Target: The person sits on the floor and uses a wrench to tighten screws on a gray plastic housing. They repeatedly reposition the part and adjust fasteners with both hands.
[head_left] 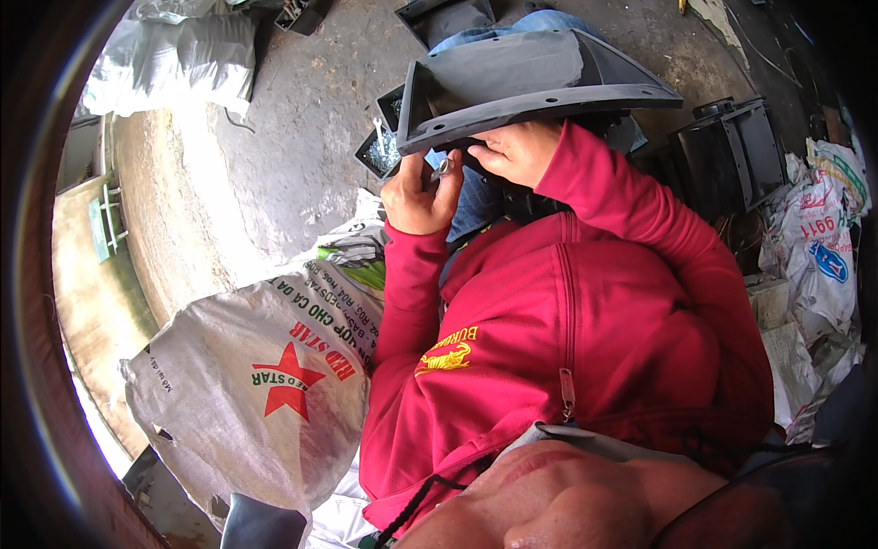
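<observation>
A dark grey metal housing (540, 69) with a sloped body and a drilled flange rests tilted over my legs. Just below its near flange, my left hand (419, 199) is closed around a silver wrench (443, 170), whose rounded end shows between thumb and fingers. My right hand (523, 151) reaches under the same flange with its fingers bent together. What those fingertips pinch is hidden by the housing's edge. Left of the flange stands a small black bin (368, 156) of bright screws or bolts, with another wrench (379, 134) lying in it.
A second black bin (391, 105) stands behind the first. Another dark metal part (448, 18) lies beyond the housing. On the right are a black metal housing (727, 151) and printed white sacks (814, 247). A large white sack (247, 384) fills my left side; plastic-wrapped bundles (178, 59) lie far left.
</observation>
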A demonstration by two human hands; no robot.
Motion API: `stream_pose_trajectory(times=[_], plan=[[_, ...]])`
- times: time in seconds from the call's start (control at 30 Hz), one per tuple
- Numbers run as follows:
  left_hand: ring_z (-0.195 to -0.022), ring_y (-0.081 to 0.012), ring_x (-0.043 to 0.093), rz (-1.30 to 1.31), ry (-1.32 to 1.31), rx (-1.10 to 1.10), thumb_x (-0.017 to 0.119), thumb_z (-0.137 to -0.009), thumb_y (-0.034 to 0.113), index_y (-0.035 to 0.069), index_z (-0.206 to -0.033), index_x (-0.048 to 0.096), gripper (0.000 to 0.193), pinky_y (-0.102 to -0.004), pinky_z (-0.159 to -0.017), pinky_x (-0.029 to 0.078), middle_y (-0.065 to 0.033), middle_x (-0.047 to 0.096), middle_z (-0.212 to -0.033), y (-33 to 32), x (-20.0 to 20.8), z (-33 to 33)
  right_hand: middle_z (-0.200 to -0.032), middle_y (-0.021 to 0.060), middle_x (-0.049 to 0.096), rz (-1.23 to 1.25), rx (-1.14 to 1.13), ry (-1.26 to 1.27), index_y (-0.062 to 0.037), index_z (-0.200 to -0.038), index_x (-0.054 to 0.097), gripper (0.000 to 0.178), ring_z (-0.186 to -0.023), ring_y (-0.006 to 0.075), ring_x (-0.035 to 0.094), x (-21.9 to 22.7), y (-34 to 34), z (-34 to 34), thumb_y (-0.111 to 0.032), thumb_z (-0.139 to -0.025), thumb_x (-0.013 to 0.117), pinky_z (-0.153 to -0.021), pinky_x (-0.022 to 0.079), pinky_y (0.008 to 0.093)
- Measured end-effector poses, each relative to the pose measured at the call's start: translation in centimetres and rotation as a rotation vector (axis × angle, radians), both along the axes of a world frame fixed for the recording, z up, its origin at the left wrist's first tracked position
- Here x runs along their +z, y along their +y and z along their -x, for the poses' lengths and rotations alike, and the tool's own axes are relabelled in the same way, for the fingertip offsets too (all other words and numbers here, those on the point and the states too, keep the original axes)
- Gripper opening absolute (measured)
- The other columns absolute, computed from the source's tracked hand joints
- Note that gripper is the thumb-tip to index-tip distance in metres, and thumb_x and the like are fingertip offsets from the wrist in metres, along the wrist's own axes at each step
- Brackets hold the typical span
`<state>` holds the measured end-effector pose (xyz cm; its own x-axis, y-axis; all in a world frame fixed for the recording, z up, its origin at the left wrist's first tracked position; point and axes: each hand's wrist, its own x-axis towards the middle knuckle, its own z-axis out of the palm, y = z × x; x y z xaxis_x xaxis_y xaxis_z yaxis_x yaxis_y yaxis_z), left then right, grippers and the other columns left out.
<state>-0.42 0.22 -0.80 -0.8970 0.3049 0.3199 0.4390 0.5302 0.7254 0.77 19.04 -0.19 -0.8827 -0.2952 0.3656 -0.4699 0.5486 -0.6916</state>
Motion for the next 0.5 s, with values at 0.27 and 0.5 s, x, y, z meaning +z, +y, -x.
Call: stream_pose_trajectory(times=[0.27,0.5], plan=[[-0.044,-0.014,0.053,-0.117,0.221,-0.029,0.077,-0.077,0.013,0.004,-0.108,0.065,0.035,-0.0266,-0.046,0.042,-0.0061,0.056,-0.057,0.1,-1.3,0.5,-0.101,0.016,0.066,-0.124,-0.074,-0.032,-0.0043,-0.112,0.065,0.028,-0.096,0.0341,0.062,-0.1,0.4,-0.4,-0.015,-0.086,0.062,-0.086,0.048,0.0417],[-0.07,-0.0099,0.067,-0.014,0.066,0.024,0.076,-0.08,0.007,0.0,-0.112,0.062,0.036,-0.0242,-0.061,0.052,-0.0095,0.071,-0.087,0.2,-2.0,-0.1,-0.101,0.0162,0.066,-0.103,-0.09,-0.054,-0.0048,-0.11,0.065,0.026,-0.095,0.0347,0.062,0.2,-0.3,-0.3,-0.014,-0.086,0.061,-0.086,0.048,0.042]])
